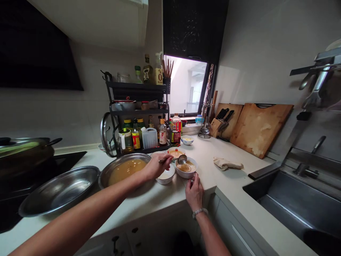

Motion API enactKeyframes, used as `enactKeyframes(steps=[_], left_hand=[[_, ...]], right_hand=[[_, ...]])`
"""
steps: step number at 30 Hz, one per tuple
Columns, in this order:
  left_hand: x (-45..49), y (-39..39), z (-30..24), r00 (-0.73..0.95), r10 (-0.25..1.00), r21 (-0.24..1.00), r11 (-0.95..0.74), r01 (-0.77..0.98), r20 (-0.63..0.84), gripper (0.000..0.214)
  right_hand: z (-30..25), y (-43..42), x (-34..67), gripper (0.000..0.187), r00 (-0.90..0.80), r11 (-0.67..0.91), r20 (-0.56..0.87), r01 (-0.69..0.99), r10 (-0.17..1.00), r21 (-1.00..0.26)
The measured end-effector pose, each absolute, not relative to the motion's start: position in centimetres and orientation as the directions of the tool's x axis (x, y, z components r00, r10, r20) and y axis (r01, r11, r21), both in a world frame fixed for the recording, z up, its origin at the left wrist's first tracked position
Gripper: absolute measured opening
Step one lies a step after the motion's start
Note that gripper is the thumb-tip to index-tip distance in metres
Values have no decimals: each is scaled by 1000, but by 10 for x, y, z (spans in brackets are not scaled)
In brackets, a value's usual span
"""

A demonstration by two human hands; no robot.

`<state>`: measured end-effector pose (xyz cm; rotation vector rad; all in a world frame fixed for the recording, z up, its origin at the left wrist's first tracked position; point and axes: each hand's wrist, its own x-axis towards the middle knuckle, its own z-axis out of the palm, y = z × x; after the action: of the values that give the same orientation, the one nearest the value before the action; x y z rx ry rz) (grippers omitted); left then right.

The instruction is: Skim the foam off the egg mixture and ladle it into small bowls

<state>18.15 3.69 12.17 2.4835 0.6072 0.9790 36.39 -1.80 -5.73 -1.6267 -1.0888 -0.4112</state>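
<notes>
My left hand (pixel 156 166) is closed round the handle of a metal spoon (pixel 181 159), whose bowl hangs just above a small white bowl (pixel 186 168) of brown liquid. My right hand (pixel 194 191) pinches the near rim of that bowl. A second small white bowl (pixel 166 176) sits under my left hand. Behind them stands another small bowl (pixel 176 153) with orange-brown contents. A wide metal basin (pixel 122 170) of brownish soup lies to the left.
An empty metal dish (pixel 60 190) and a wok (pixel 23 153) on the black hob (pixel 68 160) are at left. A seasoning rack (pixel 138 113), knife block (pixel 218 124), chopping boards (pixel 259 128), folded cloth (pixel 227 164) and sink (pixel 295 202) line the counter.
</notes>
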Motion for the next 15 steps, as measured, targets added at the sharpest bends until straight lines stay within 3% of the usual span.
enactKeyframes(steps=[3, 6, 11, 15], left_hand=[[161, 19, 131, 731, 362, 263, -931, 253, 578, 30], [127, 1, 142, 716, 340, 140, -936, 324, 610, 30], [64, -16, 155, 726, 437, 77, -878, 473, 531, 34], [34, -15, 157, 772, 540, 100, -835, 541, 336, 36]], right_hand=[[-55, -24, 369, 44, 540, 67, 712, 774, 449, -629], [-48, -34, 371, 43, 596, 123, 680, 707, 427, -697], [-16, -56, 342, 38, 554, 296, 743, 688, 376, -663], [24, -66, 289, 33, 326, 475, 816, 685, 478, -552]])
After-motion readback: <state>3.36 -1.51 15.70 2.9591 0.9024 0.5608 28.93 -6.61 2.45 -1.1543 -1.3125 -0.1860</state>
